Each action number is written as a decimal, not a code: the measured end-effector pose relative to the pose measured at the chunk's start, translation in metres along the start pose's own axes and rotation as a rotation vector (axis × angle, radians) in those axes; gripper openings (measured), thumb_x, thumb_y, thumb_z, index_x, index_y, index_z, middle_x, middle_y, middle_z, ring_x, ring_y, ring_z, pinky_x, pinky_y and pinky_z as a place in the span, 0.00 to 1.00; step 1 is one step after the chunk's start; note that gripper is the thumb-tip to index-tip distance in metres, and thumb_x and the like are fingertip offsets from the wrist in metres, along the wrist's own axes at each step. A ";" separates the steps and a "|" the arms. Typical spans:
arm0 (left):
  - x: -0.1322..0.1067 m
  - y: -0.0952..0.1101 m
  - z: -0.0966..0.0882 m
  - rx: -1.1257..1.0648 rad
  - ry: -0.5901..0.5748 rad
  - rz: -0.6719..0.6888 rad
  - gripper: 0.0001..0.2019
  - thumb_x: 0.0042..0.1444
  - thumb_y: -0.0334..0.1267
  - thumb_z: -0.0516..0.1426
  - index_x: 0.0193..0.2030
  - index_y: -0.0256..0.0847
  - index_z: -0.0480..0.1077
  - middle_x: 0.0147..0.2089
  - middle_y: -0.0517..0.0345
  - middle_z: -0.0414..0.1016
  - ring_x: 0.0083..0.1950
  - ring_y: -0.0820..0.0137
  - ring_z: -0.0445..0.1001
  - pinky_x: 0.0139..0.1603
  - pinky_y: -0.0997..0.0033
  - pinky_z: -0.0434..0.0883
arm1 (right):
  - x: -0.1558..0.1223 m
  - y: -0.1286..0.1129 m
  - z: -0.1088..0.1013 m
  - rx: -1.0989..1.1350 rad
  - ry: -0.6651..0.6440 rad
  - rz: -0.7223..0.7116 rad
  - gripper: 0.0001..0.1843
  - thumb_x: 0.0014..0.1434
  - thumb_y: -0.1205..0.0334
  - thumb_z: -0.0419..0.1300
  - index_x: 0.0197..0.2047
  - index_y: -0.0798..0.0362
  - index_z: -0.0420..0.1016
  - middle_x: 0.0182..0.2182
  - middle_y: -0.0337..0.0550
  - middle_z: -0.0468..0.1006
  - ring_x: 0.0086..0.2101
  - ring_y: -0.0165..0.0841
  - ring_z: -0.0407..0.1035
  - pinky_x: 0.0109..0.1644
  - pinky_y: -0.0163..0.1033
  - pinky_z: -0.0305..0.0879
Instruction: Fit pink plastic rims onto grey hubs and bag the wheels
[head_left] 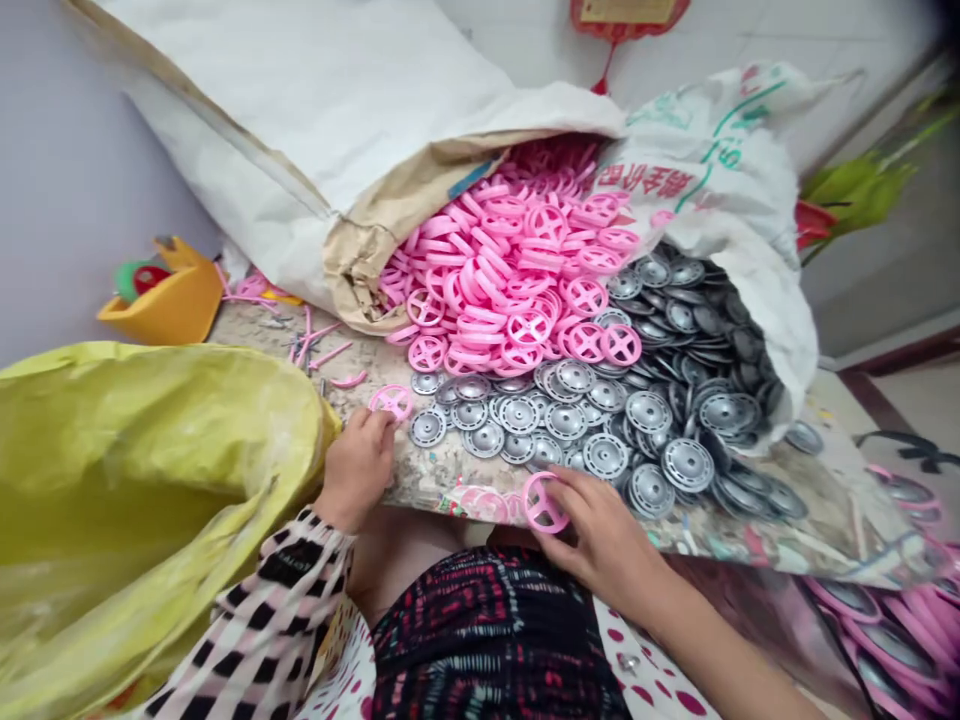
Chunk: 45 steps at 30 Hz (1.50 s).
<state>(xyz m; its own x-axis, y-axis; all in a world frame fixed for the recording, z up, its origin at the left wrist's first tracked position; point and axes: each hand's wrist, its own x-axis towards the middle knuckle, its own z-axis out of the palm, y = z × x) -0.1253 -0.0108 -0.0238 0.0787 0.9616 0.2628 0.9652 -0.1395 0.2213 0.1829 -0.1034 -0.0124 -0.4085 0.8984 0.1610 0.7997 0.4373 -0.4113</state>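
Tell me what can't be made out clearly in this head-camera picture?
Head view:
The pink ring in the right hand: partly covered by fingers.
The yellow sack: its bottom hidden by its own folds.
The pink-and-grey wheels: cut off by the lower right edge.
The red hanging ornament: cut off by the top edge.

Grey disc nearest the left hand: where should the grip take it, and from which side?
Take the grey disc by its rim, from above, on the side toward the left hand: it lies flat, and that edge faces away from the other discs.
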 end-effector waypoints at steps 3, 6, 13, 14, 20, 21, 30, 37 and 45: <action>-0.015 0.024 -0.006 -0.147 0.100 0.176 0.10 0.64 0.38 0.49 0.41 0.39 0.71 0.38 0.52 0.71 0.40 0.67 0.73 0.40 0.69 0.69 | -0.014 0.012 0.000 -0.036 0.026 0.044 0.19 0.58 0.57 0.58 0.53 0.51 0.67 0.54 0.56 0.70 0.52 0.47 0.66 0.53 0.56 0.67; -0.032 0.056 -0.008 -0.244 -0.001 0.394 0.10 0.64 0.36 0.49 0.42 0.39 0.71 0.36 0.55 0.71 0.36 0.71 0.72 0.37 0.73 0.68 | -0.012 0.014 0.002 -0.070 0.005 0.007 0.19 0.58 0.58 0.59 0.53 0.53 0.68 0.54 0.57 0.69 0.52 0.47 0.65 0.52 0.55 0.67; -0.043 0.092 -0.005 -0.179 -0.072 0.654 0.10 0.64 0.33 0.49 0.40 0.38 0.71 0.30 0.57 0.70 0.31 0.72 0.69 0.32 0.74 0.66 | 0.003 0.011 -0.001 -0.153 0.004 0.012 0.18 0.58 0.57 0.61 0.50 0.56 0.72 0.53 0.60 0.69 0.49 0.50 0.66 0.49 0.56 0.67; -0.041 0.093 -0.006 -0.165 -0.060 0.684 0.10 0.64 0.32 0.49 0.40 0.38 0.71 0.30 0.57 0.70 0.31 0.72 0.69 0.32 0.74 0.66 | 0.002 0.011 -0.002 -0.114 0.019 0.014 0.19 0.59 0.56 0.60 0.51 0.55 0.72 0.53 0.60 0.69 0.49 0.50 0.65 0.50 0.56 0.67; -0.033 0.110 -0.013 -0.137 -0.024 0.869 0.09 0.63 0.32 0.50 0.40 0.37 0.71 0.30 0.57 0.70 0.31 0.71 0.68 0.32 0.72 0.65 | -0.007 0.012 -0.003 0.512 0.176 0.275 0.19 0.64 0.54 0.54 0.56 0.51 0.67 0.44 0.50 0.73 0.42 0.39 0.70 0.47 0.47 0.70; -0.033 0.114 -0.013 -0.151 -0.021 0.902 0.09 0.63 0.32 0.50 0.40 0.37 0.72 0.30 0.57 0.70 0.31 0.71 0.68 0.32 0.71 0.65 | -0.006 0.012 -0.001 0.675 0.177 0.351 0.20 0.63 0.53 0.55 0.56 0.51 0.67 0.41 0.48 0.74 0.38 0.37 0.71 0.43 0.45 0.71; -0.027 0.146 -0.018 -0.775 -0.408 0.314 0.21 0.57 0.44 0.59 0.55 0.41 0.63 0.44 0.52 0.72 0.38 0.70 0.72 0.37 0.71 0.71 | -0.006 0.007 -0.011 1.147 0.316 0.535 0.15 0.59 0.55 0.60 0.48 0.50 0.71 0.35 0.41 0.77 0.31 0.30 0.70 0.35 0.35 0.69; -0.011 0.163 -0.021 -1.379 -1.157 -0.637 0.23 0.59 0.55 0.53 0.46 0.34 0.67 0.34 0.50 0.75 0.27 0.71 0.75 0.26 0.74 0.72 | -0.018 0.007 -0.018 0.131 0.417 -0.133 0.19 0.62 0.73 0.52 0.56 0.51 0.68 0.41 0.49 0.78 0.41 0.37 0.71 0.44 0.43 0.69; 0.004 0.161 -0.021 -1.535 -1.088 -0.699 0.15 0.57 0.31 0.58 0.51 0.35 0.67 0.43 0.43 0.78 0.38 0.64 0.80 0.40 0.66 0.77 | -0.023 0.047 -0.037 -0.029 0.386 -0.010 0.18 0.63 0.68 0.54 0.56 0.52 0.68 0.51 0.53 0.73 0.50 0.39 0.66 0.52 0.47 0.66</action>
<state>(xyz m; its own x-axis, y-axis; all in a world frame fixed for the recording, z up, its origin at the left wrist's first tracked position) 0.0249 -0.0344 0.0322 0.5139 0.5611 -0.6489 -0.0391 0.7709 0.6357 0.2463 -0.1019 -0.0022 -0.2252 0.8406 0.4925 0.8107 0.4421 -0.3838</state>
